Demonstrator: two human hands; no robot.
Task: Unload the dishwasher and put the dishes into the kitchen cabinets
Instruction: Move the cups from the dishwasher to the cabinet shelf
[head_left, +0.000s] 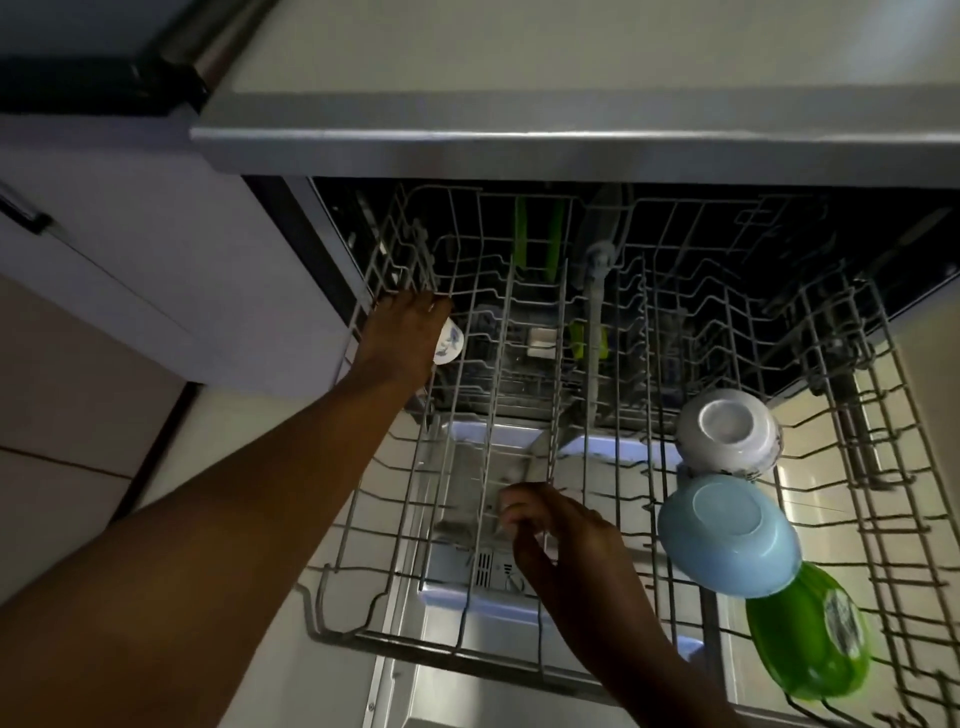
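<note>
The dishwasher's wire rack (483, 618) is pulled out over the open door. My left hand (402, 338) reaches to the rack's far left and wraps a small white cup (451, 343) with a blue pattern. My right hand (558, 525) hovers over the rack's middle, fingers curled near the wires, with nothing visible in it. On the right side, three bowls lie upside down in a row: a white bowl (730, 431), a light blue bowl (727, 535) and a green bowl (808, 634).
The countertop edge (571, 145) overhangs the dishwasher. A white cabinet (156, 270) with a dark handle stands to the left. Green items (540, 234) stand upright deep in the machine behind the rack. The detergent compartment (493, 566) shows on the open door below.
</note>
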